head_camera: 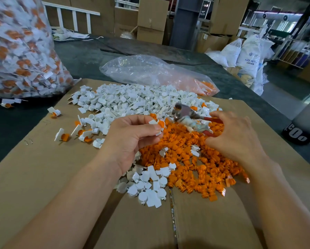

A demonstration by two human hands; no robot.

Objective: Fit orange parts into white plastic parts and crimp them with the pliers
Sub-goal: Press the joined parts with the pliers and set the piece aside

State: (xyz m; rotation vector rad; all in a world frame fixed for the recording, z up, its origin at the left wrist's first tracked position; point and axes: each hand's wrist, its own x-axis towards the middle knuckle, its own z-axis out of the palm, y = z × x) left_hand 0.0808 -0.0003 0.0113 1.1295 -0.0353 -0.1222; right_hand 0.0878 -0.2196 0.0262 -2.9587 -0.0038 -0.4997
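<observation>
as left hand (130, 139) pinches white plastic part (153, 121), right hand (235, 139) grips metal pliers (188, 115).

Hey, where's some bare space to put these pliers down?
Bare cardboard lies left of your left forearm, below the scattered finished pieces, and between it and your right forearm, below the piles. The middle is crowded with white parts and orange parts.

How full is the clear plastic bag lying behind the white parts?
Nearly empty: the clear plastic bag lies slack and collapsed, with only a small cluster of orange parts in its right end.
</observation>
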